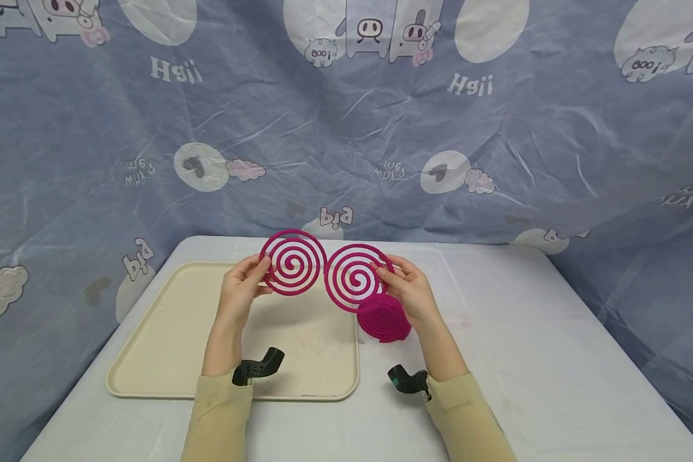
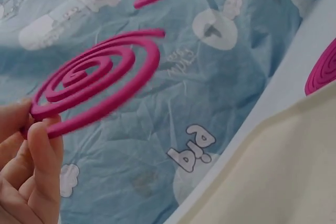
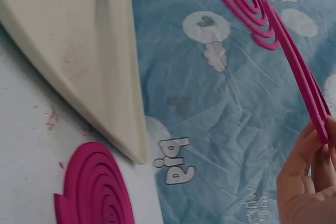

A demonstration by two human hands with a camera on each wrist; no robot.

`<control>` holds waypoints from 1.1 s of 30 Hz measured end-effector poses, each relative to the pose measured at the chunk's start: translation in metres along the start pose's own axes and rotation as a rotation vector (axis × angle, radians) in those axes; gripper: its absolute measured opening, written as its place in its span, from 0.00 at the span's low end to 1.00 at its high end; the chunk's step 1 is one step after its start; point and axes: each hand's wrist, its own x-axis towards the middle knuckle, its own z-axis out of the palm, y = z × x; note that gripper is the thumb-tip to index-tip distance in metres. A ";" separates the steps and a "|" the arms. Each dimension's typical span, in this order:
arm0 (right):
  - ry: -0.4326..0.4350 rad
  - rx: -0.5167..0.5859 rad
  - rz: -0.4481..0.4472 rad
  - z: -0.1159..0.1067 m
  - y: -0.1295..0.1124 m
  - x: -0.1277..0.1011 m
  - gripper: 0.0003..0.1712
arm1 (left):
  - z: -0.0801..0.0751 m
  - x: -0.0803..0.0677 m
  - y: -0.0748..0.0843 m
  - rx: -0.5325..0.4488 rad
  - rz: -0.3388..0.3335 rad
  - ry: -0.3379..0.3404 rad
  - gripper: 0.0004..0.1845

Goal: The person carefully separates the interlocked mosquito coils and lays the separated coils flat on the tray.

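Observation:
My left hand (image 1: 238, 292) pinches a magenta mosquito coil (image 1: 292, 264) by its left edge, thumb on the near face. In my right hand (image 1: 414, 292) is a second mosquito coil (image 1: 358, 279), pinched at its right edge. Both coils are raised side by side, faces toward the head camera, their inner edges close together. From the left wrist view, the left coil (image 2: 94, 77) appears as one open spiral with gaps between its turns. Below the right coil, a tightly wound magenta coil (image 1: 384, 321) lies on the table beside the tray, partly overlapped in the head view.
A cream tray (image 1: 173, 340) lies on the left of the white table (image 1: 525, 333), under the left forearm. Small magenta crumbs (image 3: 51, 118) dot the tabletop near it. A printed blue-grey cloth (image 1: 323, 115) hangs behind. Black wrist cameras (image 1: 407, 380) sit at both cuffs.

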 end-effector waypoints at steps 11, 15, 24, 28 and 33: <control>0.075 -0.050 0.221 0.009 0.031 0.033 0.23 | -0.020 0.014 -0.014 0.019 -0.116 0.160 0.21; 0.082 -0.090 0.260 0.017 0.039 0.043 0.23 | -0.028 0.024 -0.025 0.039 -0.173 0.189 0.21; 0.105 -0.155 0.364 0.030 0.055 0.062 0.23 | -0.050 0.046 -0.046 0.149 -0.309 0.195 0.22; 0.136 -0.174 0.423 0.033 0.067 0.068 0.22 | -0.057 0.052 -0.054 0.231 -0.305 0.209 0.21; 0.159 -0.188 0.452 0.036 0.079 0.072 0.23 | -0.063 0.055 -0.062 0.310 -0.331 0.213 0.20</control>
